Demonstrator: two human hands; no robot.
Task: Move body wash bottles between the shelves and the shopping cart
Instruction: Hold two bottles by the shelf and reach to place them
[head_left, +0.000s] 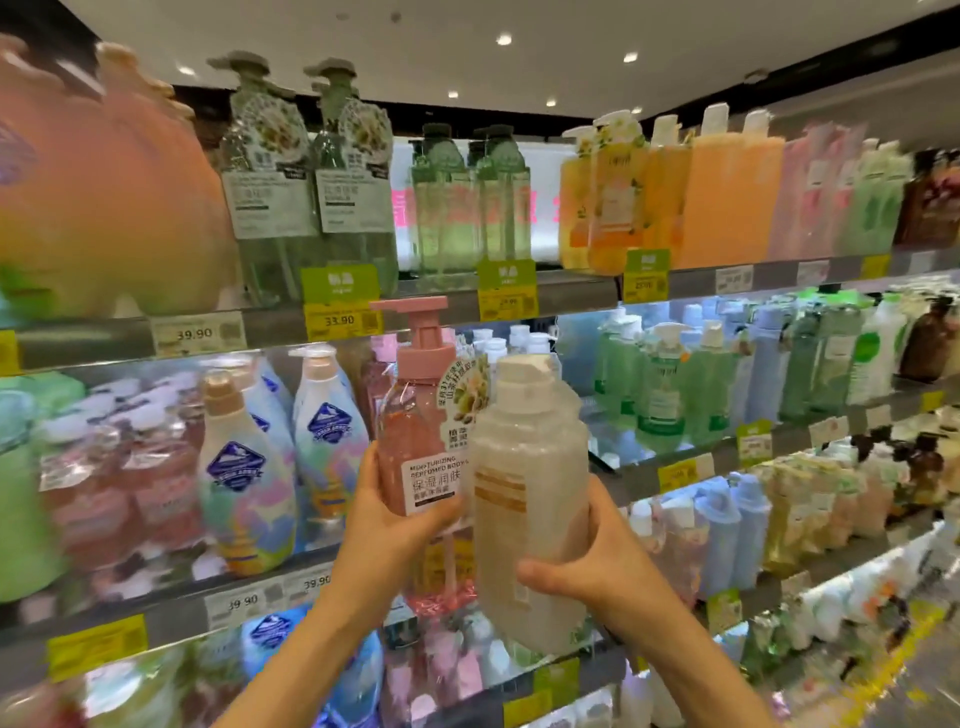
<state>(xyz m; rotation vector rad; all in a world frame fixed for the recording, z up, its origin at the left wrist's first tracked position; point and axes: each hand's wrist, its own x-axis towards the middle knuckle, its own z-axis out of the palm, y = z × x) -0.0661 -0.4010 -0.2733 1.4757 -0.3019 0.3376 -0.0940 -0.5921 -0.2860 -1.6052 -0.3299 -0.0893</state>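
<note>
My left hand is wrapped around the lower body of the pink bottle, thumb on its near left side and fingers curled under the white label, so the weight sits in my palm and the pink pump head stands up clear. My right hand clamps the pale bottle low down too, thumb across the front and fingers curled round the far side, gripping below the middle because the body is wide and probably heavy with liquid. That one leans a little to the right, its cream cap tipped away from the pink pump, and the two bottles touch or nearly touch at their shoulders; I cannot tell which.

I hold both up in front of the middle shelf, the pink one level with a gap between the white-and-blue mountain-label bottles on the left and the green bottles further right. Holding them upright with labels toward me suits either setting them onto the shelf or carrying them off it; I judge they are mid-way between shelf and cart, but the shopping cart is not in view.

Above, the upper shelf edge carries yellow price tags, with clear green bottles and orange bottles standing in tight rows. Packed rows leave little room, so I would need to slide a bottle in straight.
</note>
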